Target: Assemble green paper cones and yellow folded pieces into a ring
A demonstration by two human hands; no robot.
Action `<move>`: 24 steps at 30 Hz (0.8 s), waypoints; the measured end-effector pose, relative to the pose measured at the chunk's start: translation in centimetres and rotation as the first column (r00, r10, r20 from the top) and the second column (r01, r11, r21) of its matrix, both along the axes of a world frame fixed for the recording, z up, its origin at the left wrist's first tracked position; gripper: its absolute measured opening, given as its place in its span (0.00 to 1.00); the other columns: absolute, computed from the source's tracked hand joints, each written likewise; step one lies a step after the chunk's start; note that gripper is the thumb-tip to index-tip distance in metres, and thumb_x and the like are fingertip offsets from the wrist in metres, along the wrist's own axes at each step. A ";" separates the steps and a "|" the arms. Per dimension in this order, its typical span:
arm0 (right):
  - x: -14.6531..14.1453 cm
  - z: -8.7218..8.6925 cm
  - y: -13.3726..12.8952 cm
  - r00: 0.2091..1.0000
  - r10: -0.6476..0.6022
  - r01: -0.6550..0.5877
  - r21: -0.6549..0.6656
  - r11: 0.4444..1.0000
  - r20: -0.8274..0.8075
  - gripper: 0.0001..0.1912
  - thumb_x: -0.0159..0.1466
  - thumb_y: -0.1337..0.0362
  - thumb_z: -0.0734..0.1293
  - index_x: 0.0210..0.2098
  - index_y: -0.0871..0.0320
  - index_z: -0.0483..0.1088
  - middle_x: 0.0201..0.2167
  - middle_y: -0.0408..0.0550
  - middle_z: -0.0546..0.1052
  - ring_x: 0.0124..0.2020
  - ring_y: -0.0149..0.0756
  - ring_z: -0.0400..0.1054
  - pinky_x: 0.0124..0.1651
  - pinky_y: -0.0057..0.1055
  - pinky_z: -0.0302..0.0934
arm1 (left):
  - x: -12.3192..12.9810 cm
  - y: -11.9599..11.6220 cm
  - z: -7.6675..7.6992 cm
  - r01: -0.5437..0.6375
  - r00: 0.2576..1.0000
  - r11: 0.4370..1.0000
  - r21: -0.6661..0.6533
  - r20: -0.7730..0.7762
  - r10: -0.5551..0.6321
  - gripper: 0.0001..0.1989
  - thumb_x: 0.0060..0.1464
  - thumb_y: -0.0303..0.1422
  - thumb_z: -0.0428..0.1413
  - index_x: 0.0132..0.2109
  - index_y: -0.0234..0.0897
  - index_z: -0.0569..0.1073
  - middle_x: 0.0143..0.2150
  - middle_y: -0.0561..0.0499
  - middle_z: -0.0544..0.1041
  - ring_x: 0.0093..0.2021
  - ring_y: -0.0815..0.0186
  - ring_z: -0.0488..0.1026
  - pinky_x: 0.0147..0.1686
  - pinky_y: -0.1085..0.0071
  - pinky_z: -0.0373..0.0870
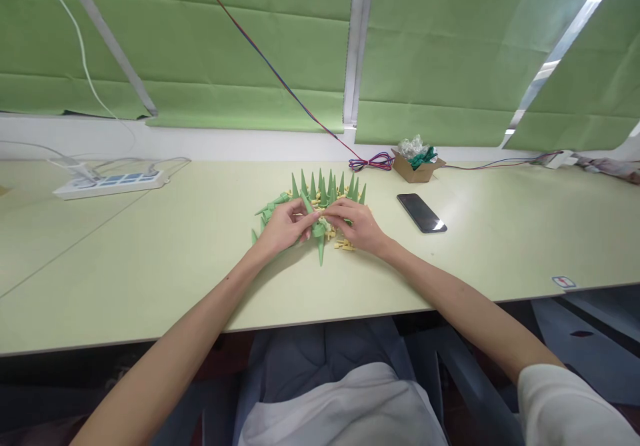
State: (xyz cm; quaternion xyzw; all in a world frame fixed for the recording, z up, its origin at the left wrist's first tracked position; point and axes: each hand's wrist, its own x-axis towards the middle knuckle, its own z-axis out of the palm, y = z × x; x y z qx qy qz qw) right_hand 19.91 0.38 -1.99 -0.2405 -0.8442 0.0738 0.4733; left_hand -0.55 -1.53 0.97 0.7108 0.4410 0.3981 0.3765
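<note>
My left hand [287,226] is closed on a green pointed plastic piece [320,231], whose tip points down toward the table's front edge. Against it, my right hand [357,225] pinches a small yellow plastic piece [323,213] between thumb and fingers; the fingertips of both hands nearly meet. Behind the hands, several green cone-shaped spikes [323,189] stand upright in a cluster. More green pieces [273,205] lie to the left of my left hand. Small yellow pieces [344,245] rest on the table beneath my right hand. My fingers partly hide the contact between the two held pieces.
A black phone [421,213] lies to the right. Behind it stand a small cardboard box [414,171] with plastic wrap and green stuff, and a coiled red-blue cable [371,161]. A white power strip [113,183] sits at the left. Green blinds [240,53] hang behind the table [150,266].
</note>
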 end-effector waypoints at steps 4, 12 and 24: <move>-0.1 0.0 -0.3 0.999 0.020 -0.023 -0.071 0.997 -0.035 0.10 0.70 0.62 0.64 0.45 0.59 0.75 0.35 0.50 0.78 0.34 0.33 0.71 0.41 0.32 0.69 | 0.1 -0.2 0.2 -0.043 0.999 0.999 0.000 0.012 0.043 0.16 0.57 0.46 0.59 0.34 0.38 0.67 0.19 0.56 0.71 0.16 0.71 0.63 0.19 0.73 0.57; -0.3 -0.1 -0.3 0.998 0.023 -0.032 -0.170 0.985 -0.058 0.11 0.68 0.60 0.67 0.47 0.58 0.74 0.38 0.51 0.80 0.35 0.34 0.74 0.41 0.32 0.71 | 0.3 -0.1 0.0 -0.073 0.997 0.997 0.020 0.009 0.073 0.16 0.57 0.46 0.59 0.33 0.39 0.66 0.16 0.58 0.67 0.15 0.72 0.60 0.17 0.74 0.53; -0.1 -0.3 -0.2 0.998 0.018 -0.031 -0.222 0.975 -0.063 0.11 0.66 0.62 0.68 0.48 0.57 0.73 0.35 0.48 0.81 0.33 0.34 0.75 0.40 0.31 0.71 | 0.8 -0.4 -0.3 -0.043 0.999 0.999 0.003 0.030 0.043 0.16 0.55 0.45 0.61 0.36 0.38 0.68 0.17 0.58 0.67 0.15 0.72 0.61 0.16 0.74 0.54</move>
